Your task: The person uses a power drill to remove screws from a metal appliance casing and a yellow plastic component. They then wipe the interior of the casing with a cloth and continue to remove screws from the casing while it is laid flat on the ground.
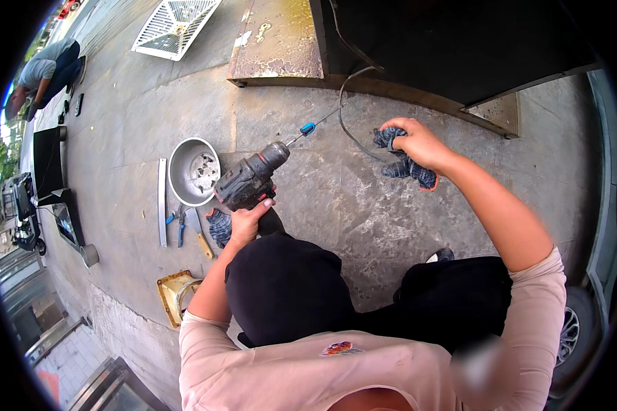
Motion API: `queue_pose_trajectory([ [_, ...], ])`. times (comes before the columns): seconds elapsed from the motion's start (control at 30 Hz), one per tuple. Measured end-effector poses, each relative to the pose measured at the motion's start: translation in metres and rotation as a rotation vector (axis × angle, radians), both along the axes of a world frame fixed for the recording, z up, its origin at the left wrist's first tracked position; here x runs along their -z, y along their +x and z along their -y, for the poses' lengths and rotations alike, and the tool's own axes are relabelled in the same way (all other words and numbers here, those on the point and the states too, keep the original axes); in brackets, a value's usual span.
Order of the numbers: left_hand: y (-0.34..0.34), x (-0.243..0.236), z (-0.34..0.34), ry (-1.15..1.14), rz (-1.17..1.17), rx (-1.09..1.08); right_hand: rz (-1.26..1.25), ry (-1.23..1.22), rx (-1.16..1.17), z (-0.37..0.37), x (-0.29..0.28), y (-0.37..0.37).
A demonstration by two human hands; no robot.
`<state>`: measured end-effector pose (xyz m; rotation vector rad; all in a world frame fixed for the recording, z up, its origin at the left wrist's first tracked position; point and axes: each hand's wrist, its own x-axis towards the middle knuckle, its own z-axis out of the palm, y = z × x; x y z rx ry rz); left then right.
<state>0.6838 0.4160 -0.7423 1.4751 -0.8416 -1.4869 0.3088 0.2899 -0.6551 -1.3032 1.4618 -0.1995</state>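
My left hand (250, 222) grips a black cordless drill (245, 181), whose bit points up to the right and carries a blue sleeve (307, 129). My right hand (411, 142) holds a dark knitted glove (418, 172) with an orange cuff, right of the drill beside a grey cable (353, 140). Another glove (219, 227) lies partly behind my left hand. Left of the drill are a steel bowl (188, 178) with small dark bits, a metal strip (162, 205), blue-handled pliers (181, 229) and a putty knife (202, 240) with a wooden handle.
A worn metal cabinet (274, 44) with a dark opening stands ahead. A white vented panel (168, 34) lies upper left. Another person (48, 75) bends over at far left near dark panels (49, 161). A stained metal part (168, 294) lies lower left; a wheel (570, 322) is at right.
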Motion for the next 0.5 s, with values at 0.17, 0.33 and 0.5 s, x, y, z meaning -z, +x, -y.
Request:
queue_pose_trajectory([
  [0.17, -0.041, 0.041, -0.013, -0.096, -0.149, 0.01, 0.054, -0.144, -0.384, -0.042, 0.055, 0.08],
  [0.33, -0.06, 0.026, -0.014, -0.004, -0.477, 0.355, 0.131, -0.148, -0.236, -0.064, 0.1, 0.109],
  [0.5, -0.041, 0.03, 0.02, -0.383, 0.001, 0.852, 0.432, 0.131, 0.152, -0.065, 0.085, 0.074],
])
